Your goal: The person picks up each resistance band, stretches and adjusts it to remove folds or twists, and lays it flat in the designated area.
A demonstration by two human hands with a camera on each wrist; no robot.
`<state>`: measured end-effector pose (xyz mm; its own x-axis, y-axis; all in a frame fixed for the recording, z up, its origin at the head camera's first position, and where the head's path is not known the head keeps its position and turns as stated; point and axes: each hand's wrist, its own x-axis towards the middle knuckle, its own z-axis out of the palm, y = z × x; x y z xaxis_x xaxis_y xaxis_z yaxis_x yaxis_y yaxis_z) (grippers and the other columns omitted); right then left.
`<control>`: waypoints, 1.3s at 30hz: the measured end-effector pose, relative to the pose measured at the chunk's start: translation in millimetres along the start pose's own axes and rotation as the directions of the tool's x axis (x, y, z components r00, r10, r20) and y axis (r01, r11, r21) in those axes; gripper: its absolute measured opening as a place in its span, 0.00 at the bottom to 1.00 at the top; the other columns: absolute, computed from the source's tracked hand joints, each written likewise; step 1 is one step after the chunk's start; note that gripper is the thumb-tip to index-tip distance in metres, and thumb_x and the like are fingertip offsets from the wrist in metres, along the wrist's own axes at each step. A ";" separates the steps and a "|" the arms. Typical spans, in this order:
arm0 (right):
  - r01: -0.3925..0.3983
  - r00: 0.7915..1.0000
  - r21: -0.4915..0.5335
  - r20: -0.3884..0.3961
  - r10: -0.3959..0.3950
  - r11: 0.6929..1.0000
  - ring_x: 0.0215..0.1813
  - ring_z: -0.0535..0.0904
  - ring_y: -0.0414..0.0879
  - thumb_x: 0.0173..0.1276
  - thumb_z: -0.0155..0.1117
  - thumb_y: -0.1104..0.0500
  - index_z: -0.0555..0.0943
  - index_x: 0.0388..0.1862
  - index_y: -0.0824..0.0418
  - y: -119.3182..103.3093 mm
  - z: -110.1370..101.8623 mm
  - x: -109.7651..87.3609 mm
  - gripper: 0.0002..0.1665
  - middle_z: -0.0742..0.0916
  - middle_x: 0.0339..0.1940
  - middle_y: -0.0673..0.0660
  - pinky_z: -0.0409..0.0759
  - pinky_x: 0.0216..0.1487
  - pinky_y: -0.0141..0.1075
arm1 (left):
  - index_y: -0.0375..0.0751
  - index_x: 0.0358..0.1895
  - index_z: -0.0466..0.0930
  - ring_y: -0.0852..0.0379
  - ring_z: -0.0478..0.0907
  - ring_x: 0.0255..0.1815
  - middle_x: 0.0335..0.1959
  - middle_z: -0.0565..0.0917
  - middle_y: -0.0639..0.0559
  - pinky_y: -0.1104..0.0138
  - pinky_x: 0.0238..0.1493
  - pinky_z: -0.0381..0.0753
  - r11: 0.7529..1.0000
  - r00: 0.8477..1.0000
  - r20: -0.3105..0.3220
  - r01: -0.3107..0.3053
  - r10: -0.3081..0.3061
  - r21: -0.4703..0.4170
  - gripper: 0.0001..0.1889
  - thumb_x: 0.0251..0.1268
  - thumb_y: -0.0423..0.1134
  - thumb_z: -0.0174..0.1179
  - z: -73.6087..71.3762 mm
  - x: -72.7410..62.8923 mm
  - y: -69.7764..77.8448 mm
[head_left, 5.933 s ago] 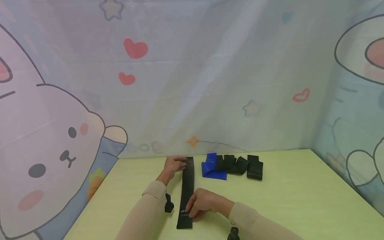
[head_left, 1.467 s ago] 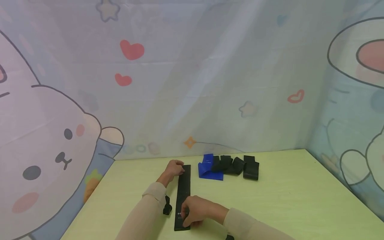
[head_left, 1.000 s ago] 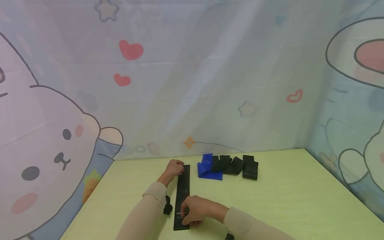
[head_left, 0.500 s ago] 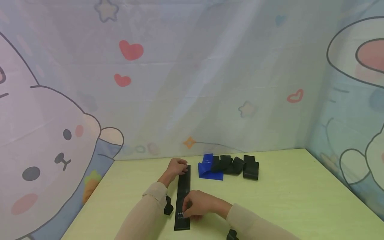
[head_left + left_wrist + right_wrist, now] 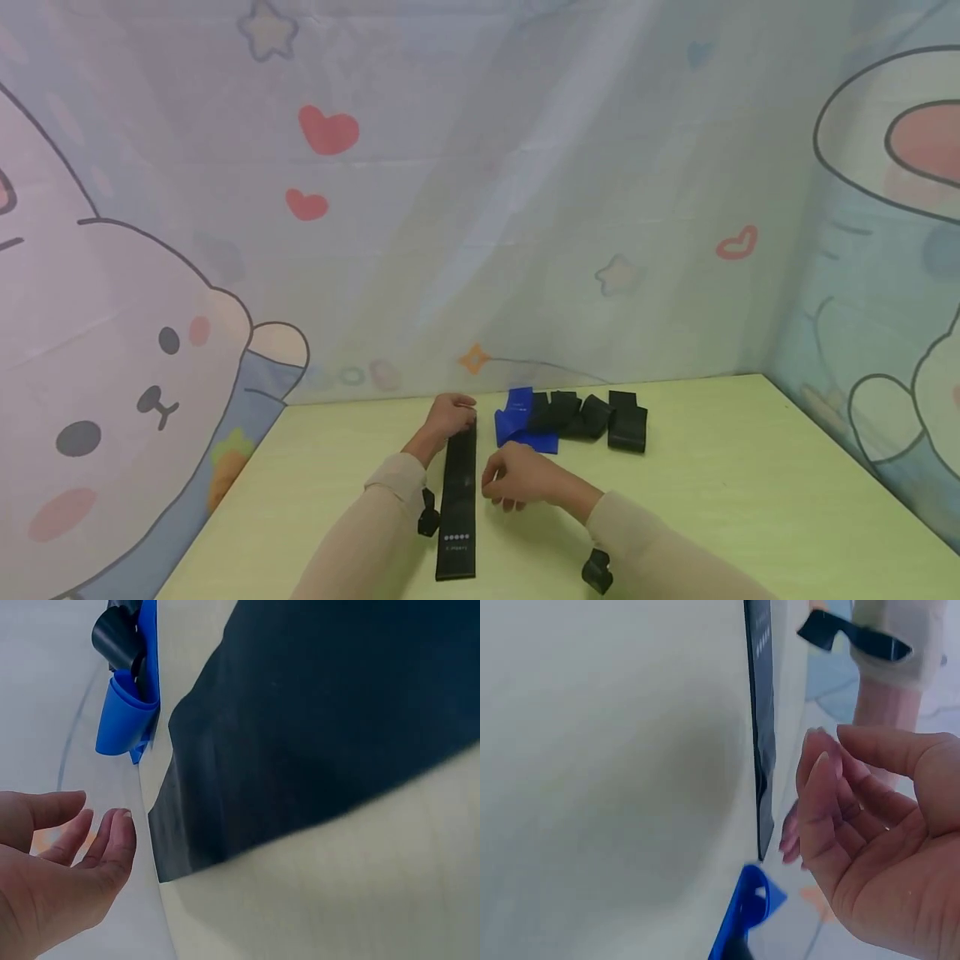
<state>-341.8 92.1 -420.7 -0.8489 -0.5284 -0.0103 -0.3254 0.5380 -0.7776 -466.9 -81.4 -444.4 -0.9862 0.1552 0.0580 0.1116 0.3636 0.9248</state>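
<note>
A black resistance band (image 5: 459,500) lies lengthwise on the table, white dots and small lettering at its near end. My left hand (image 5: 450,415) is at the band's far end, overlapping it in the head view. In the left wrist view that hand (image 5: 67,881) has loosely bent fingers, with a gap between them and the band (image 5: 300,727), whose far end looks slightly wavy. To the right of the band is my right hand (image 5: 525,477), raised over the table. Its fingers (image 5: 821,799) are loosely bent with nothing between them in the right wrist view.
Toward the back of the yellowish table (image 5: 712,483), a folded blue band (image 5: 517,425) lies beside several folded black bands (image 5: 592,415). A printed cloth backdrop (image 5: 540,208) rises behind the table's rear edge. Black wrist straps (image 5: 597,571) hang below both sleeves.
My right hand has left the band's near end, moving up and to the right, uncovering the lettering. My left hand has shifted slightly right. The band's far end has come nearer since the earliest frame.
</note>
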 end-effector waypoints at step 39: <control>-0.125 0.974 -0.398 -0.223 0.037 0.909 0.18 0.55 0.40 0.57 0.64 0.73 0.66 0.13 0.58 69.8 -48.8 10.2 0.21 0.61 0.14 0.46 0.53 0.22 0.34 | 0.27 0.59 0.79 0.40 0.80 0.54 0.60 0.78 0.32 0.51 0.53 0.81 0.972 0.998 0.069 -0.013 -0.003 0.235 0.19 0.65 0.28 0.60 41.7 46.6 18.4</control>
<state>-393.5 156.3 -444.4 -0.9316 -0.3489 0.1013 -0.3553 0.8164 -0.4553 -505.7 -29.2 -440.3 -0.9757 0.2171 0.0289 0.1502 0.5675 0.8096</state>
